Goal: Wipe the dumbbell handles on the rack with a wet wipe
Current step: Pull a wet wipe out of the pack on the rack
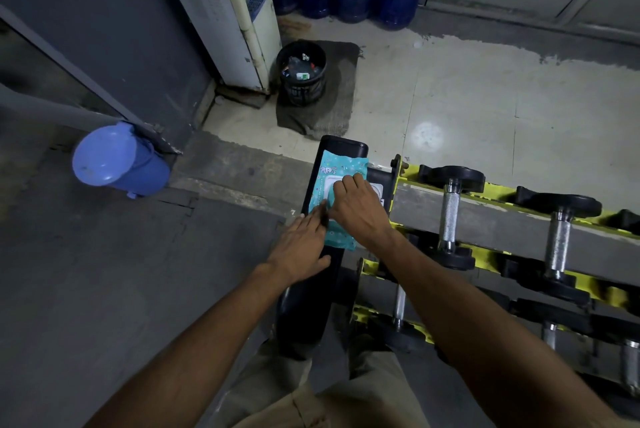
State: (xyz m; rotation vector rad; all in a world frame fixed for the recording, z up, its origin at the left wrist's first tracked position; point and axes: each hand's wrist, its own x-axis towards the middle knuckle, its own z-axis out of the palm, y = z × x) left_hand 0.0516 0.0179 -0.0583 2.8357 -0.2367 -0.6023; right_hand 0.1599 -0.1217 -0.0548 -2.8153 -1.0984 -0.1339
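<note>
The wipe pack (337,199) lies at frame centre on the black rack end (311,289), its right edge close to the dumbbells (450,213); open floor (467,109) lies above. Your left hand (301,247) rests flat, fingers straight, on the pack's lower left edge. Your right hand (360,209) curls fingers onto the pack's flap.

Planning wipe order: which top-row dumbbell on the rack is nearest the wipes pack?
The leftmost top-row dumbbell, right beside the wet wipes pack that both hands are on; the next dumbbell sits farther right.
</note>
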